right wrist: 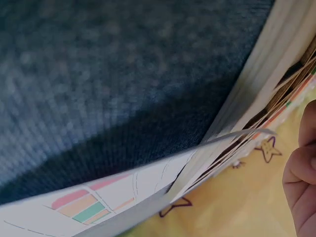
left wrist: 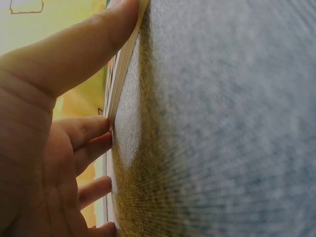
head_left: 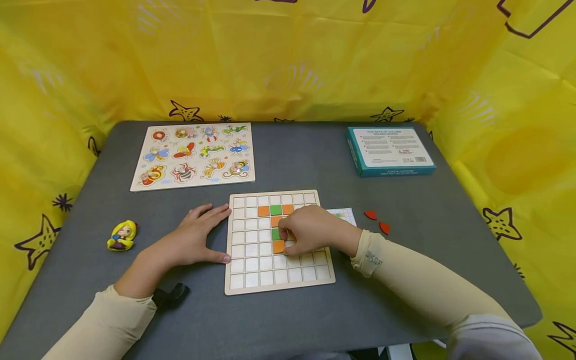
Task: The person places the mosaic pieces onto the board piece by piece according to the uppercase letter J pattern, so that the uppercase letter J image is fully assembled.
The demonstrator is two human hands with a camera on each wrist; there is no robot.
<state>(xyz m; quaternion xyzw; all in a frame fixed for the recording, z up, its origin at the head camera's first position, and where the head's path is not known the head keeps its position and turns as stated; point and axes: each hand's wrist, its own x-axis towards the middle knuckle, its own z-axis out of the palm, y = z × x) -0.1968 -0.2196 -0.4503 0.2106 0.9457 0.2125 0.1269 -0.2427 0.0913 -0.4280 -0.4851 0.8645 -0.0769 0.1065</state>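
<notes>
A square wooden grid board (head_left: 280, 290) lies on the grey table, its cells mostly pale. Orange and green tiles form a short row with a column below it, partly covered by my right hand (head_left: 310, 230). That hand bends over the board, index finger and thumb beside the lowest orange tile (head_left: 278, 247); I cannot tell whether they pinch it. Its curled fingers (right wrist: 301, 173) show at the edge of the right wrist view. My left hand (head_left: 193, 237) rests spread along the board's left edge, thumb and fingertips touching the rim. In the left wrist view the fingers (left wrist: 94, 190) look straight.
A white printed card (head_left: 344, 216) sits at the board's right, partly behind my hand. Two red pieces (head_left: 371, 215) lie farther right. A bug picture puzzle (head_left: 193, 155) and a teal box (head_left: 390, 151) are at the back. A yellow-haired toy figure (head_left: 122, 235) is at left.
</notes>
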